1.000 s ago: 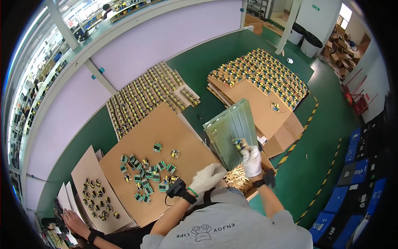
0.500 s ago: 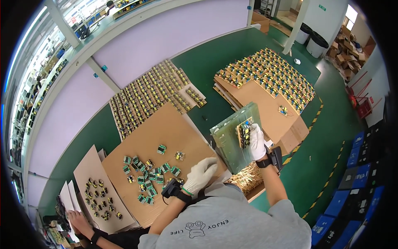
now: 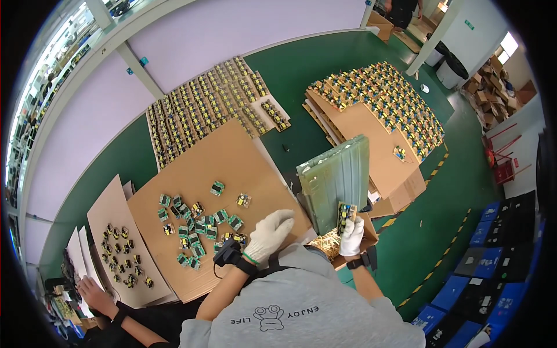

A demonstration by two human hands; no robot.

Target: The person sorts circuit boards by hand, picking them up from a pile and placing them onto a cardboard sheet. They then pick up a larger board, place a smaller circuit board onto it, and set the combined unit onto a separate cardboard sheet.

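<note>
In my white-gloved right hand [image 3: 351, 235] is a circuit board [image 3: 344, 217] with yellow and dark parts, gripped at its right side. It is held upright before the lower part of a green, translucent stack of plastic trays [image 3: 333, 174], which stands on edge. My gloved left hand [image 3: 270, 235] hovers or rests at the near edge of a large cardboard sheet [image 3: 217, 153], fingers curled together. Whatever it holds, if anything, is hidden. Left of that hand lies a loose group of green-backed circuit boards [image 3: 197, 226], some with yellow parts up.
A carton of straw-coloured strips [image 3: 326, 243] stands beneath the trays. Boards in rows [image 3: 203, 104] lie at the far left, more boards [image 3: 389, 95] on cardboard at the right. At left, a co-worker's hand [image 3: 96, 296] is near another cardboard sheet [image 3: 110, 206]. Blue-and-black crates [image 3: 493, 278] line the right.
My right hand has brought the circuit board down and toward me, from the middle of the trays to their lower end. My left hand stays curled over the cardboard. The whole view has shifted slightly.
</note>
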